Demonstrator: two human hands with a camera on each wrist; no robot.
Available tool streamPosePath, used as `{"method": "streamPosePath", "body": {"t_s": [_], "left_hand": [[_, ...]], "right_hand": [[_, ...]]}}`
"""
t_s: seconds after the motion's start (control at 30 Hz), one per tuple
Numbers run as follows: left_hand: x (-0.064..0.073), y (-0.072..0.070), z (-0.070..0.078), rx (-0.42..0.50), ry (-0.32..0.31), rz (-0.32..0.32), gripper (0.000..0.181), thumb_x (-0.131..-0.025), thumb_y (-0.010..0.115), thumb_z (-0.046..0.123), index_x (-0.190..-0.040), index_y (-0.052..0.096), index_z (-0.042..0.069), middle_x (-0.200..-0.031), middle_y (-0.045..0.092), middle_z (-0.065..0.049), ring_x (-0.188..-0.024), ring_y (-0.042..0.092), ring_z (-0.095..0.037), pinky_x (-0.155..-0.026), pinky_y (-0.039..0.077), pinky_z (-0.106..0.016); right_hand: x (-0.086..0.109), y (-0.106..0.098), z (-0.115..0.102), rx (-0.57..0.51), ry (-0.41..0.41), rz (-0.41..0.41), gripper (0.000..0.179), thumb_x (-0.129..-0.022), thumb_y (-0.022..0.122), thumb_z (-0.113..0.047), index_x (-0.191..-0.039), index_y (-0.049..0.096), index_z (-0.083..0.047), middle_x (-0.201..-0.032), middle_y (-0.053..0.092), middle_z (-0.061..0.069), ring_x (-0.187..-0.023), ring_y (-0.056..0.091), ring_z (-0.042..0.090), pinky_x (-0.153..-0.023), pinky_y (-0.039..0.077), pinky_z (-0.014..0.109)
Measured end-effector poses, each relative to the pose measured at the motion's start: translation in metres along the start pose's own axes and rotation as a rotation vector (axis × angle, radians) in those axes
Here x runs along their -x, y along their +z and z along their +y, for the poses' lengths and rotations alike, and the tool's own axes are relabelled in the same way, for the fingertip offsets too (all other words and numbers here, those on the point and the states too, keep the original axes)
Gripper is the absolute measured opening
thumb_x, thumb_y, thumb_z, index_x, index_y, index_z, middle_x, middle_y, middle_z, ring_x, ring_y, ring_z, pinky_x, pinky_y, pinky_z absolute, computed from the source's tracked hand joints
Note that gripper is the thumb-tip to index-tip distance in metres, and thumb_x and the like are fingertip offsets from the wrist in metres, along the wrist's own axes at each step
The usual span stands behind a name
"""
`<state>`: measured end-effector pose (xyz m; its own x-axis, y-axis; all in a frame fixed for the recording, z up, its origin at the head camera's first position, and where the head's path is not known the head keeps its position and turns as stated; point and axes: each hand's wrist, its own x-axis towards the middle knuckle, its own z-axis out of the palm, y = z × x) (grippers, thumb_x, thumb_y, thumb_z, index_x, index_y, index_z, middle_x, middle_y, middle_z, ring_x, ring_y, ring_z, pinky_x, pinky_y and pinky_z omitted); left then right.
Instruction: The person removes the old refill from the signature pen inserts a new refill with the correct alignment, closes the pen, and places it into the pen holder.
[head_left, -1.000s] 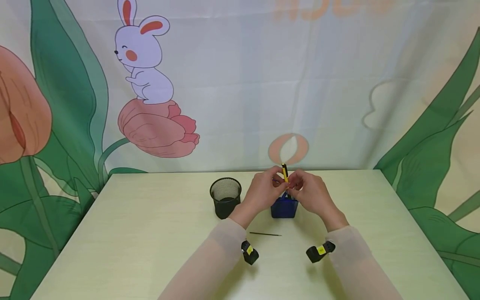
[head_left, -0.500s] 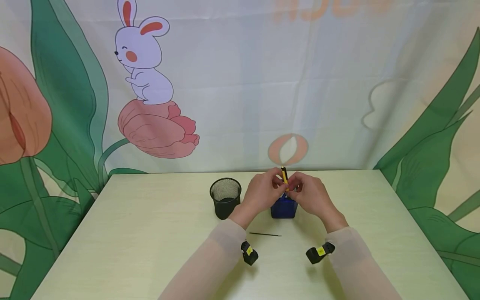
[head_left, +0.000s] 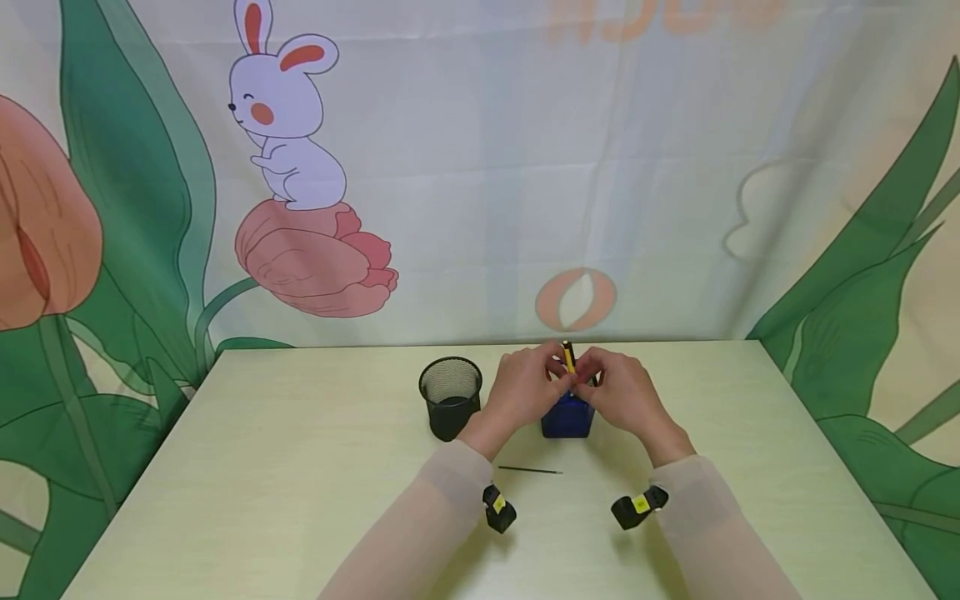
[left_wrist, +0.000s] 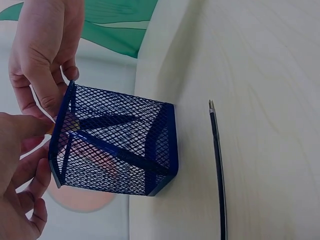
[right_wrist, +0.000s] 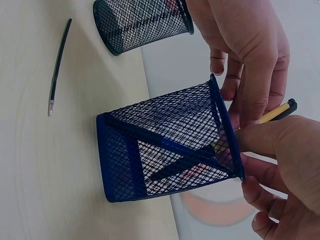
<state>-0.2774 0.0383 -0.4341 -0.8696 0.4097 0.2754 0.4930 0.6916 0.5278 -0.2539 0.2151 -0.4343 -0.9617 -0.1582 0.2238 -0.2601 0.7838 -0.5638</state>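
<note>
A yellow and black pen [head_left: 568,357] stands tilted with its lower end inside a blue mesh pen holder [head_left: 567,418]. My left hand [head_left: 527,385] pinches its yellow barrel between thumb and fingers. From the other side, my right hand [head_left: 618,390] also pinches it, just above the holder's rim. The right wrist view shows the dark lower part of this pen [right_wrist: 180,164] through the mesh. Another dark blue pen [left_wrist: 120,154] leans diagonally inside the same holder. On the table in front lies a thin black pen refill [head_left: 530,470] with a metal tip.
A round black mesh cup [head_left: 451,398] stands upright left of the blue holder, close to my left wrist. Everything rests on a pale wooden table [head_left: 315,483]. Behind its far edge hangs a printed cloth [head_left: 450,167].
The yellow and black pen has sunk lower into the blue holder, with both hands dropping slightly along with it. The refill and black cup stay where they were.
</note>
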Motion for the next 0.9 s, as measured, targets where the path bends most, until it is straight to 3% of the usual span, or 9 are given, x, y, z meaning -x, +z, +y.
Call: {"method": "streamPosePath", "body": {"t_s": [0.4,0.9], "left_hand": [[-0.0010,0.0034,-0.0006,-0.030,0.003,0.001,0.019,-0.096,0.074,0.034,-0.109,0.070,0.020,-0.095,0.080,0.009,-0.096,0.070,-0.017,-0.088,0.043,-0.042],[-0.0007,0.0036,-0.0012,-0.032,0.034,0.037,0.015,-0.096,0.074,0.034,-0.102,0.068,0.021,-0.094,0.077,0.010,-0.089,0.063,-0.016,-0.082,0.040,-0.038]], "right_hand": [[-0.0004,0.0006,0.0024,0.016,-0.028,0.008,0.014,-0.087,0.081,-0.015,-0.097,0.071,-0.013,-0.088,0.077,0.000,-0.073,0.063,0.014,-0.071,0.048,0.034],[0.0005,-0.0008,0.0002,0.033,-0.033,0.002,0.014,-0.086,0.081,-0.015,-0.096,0.072,-0.012,-0.087,0.077,0.000,-0.079,0.066,0.016,-0.076,0.050,0.037]]}}
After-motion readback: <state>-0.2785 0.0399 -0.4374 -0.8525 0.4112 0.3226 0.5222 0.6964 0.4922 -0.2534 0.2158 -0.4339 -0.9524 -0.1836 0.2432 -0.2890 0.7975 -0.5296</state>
